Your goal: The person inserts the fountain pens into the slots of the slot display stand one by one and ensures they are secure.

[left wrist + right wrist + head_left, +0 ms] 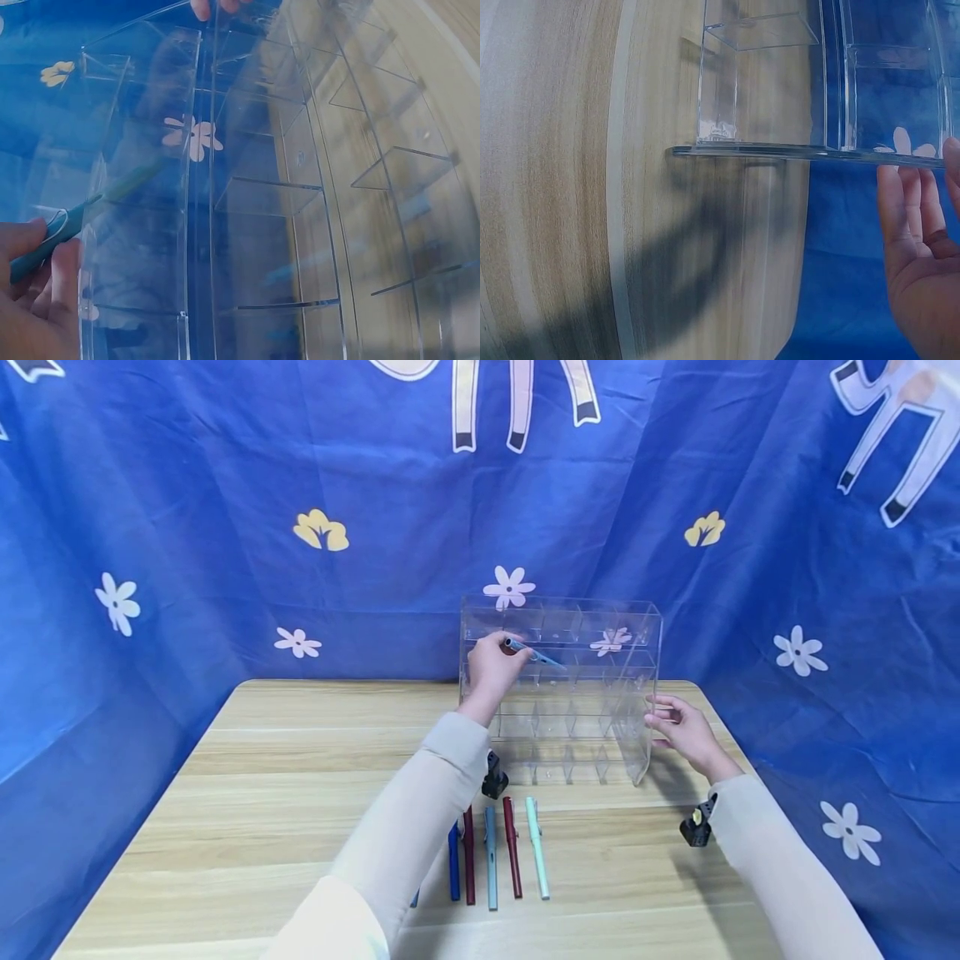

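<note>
My left hand (495,667) pinches a blue pen (546,658) between thumb and fingers, in front of the upper tiers of a clear acrylic rack (592,714). In the left wrist view the pen (52,240) looks teal, with a metal clip, and its far end shows through the clear plastic. At the rack's right side panel (765,152), my right hand (686,732) rests its fingertips with the fingers nearly straight. The right wrist view shows that hand (926,255) outside the panel.
On the wooden table (300,785) before the rack lie a dark blue pen (453,864), two dark red pens (512,847), a light blue pen (491,860) and a mint pen (537,847). My left sleeve hides part of another blue pen (415,900). A blue printed curtain (390,568) hangs behind.
</note>
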Motion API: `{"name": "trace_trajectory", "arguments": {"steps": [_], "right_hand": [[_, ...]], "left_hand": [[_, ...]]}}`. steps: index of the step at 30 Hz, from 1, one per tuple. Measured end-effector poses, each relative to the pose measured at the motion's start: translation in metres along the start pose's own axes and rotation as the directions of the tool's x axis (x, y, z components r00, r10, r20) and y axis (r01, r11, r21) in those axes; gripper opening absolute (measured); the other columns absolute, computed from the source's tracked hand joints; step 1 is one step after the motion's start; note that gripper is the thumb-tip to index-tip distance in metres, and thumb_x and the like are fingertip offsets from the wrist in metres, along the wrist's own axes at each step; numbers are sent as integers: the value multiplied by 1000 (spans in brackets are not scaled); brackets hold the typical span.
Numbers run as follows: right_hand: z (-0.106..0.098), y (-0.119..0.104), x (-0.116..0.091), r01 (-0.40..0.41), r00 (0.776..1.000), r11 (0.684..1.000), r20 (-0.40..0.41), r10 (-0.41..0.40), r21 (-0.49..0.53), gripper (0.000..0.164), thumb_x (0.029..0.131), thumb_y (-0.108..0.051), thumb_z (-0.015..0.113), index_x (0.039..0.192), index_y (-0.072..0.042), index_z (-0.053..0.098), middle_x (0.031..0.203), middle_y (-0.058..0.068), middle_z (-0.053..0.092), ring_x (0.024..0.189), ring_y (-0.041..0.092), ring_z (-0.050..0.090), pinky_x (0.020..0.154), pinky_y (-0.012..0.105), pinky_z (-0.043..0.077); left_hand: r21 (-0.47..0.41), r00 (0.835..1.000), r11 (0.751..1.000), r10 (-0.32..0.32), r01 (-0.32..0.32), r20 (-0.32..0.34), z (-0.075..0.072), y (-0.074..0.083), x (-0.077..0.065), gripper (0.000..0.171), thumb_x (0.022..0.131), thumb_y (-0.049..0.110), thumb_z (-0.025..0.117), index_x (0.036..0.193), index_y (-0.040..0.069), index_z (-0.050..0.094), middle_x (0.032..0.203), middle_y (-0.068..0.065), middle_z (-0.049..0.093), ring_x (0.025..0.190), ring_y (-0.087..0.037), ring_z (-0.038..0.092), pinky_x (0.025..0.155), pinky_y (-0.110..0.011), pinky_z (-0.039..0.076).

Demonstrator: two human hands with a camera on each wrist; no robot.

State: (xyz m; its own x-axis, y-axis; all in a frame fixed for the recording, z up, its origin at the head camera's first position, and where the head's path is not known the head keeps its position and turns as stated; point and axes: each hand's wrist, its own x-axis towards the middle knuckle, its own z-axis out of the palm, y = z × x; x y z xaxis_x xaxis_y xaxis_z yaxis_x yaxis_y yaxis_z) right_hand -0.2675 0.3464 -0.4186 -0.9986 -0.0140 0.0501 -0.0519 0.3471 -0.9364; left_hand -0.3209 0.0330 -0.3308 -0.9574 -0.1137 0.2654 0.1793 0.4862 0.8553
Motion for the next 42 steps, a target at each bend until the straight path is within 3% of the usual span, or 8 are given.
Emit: {"name": "trace_trajectory", "arguments": {"steps": [7,24,31,34,39,42], "right_hand": [[1,-3,-2,3,1000,1000,11,-3,20,51,95,-7,58,139,9,36,126,35,44,85,-2,57,75,37,57],[2,-5,-3,-11,1000,1000,3,11,14,50,96,-8,58,138,8,37,126,33,45,85,-2,57,76,38,57],[3,-7,-4,-12,1000,1000,4,12,15,50,96,-7,57,139,8,37,127,36,44,86,-2,57,75,35,57],[3,-7,-5,-12,1000,1000,6,12,15,50,96,-8,57,139,8,37,127,36,44,86,-2,57,75,35,57],[3,-7,-5,-12,1000,1000,4,12,16,50,96,-8,57,138,8,37,127,36,44,85,-3,57,76,37,57],[2,-6,-4,-9,1000,1000,1,9,15,49,96,-8,57,138,8,37,128,36,44,85,-3,57,76,37,57]], "left_hand": [[39,1000,999,14,-15,23,3,4,-1,19,81,22,78,94,10,71,81,-2,69,74,-18,62,69,-32,50],[184,992,979,64,-83,109,3,1,-4,23,84,32,74,96,13,70,79,2,66,72,-15,61,62,-29,49],[136,987,986,76,-96,145,-1,-2,-5,34,81,31,77,108,12,69,88,0,68,79,-14,63,70,-30,51],[84,981,989,109,-124,161,-7,-5,-2,41,79,28,79,115,12,68,98,-1,69,86,-14,63,76,-29,52],[-44,949,972,237,-233,210,-19,-12,4,43,77,13,81,118,10,66,112,-3,68,99,-17,63,89,-29,49],[-69,932,961,275,-266,238,-23,-15,5,38,79,7,78,116,11,68,110,-4,68,100,-17,63,88,-29,50]]}}
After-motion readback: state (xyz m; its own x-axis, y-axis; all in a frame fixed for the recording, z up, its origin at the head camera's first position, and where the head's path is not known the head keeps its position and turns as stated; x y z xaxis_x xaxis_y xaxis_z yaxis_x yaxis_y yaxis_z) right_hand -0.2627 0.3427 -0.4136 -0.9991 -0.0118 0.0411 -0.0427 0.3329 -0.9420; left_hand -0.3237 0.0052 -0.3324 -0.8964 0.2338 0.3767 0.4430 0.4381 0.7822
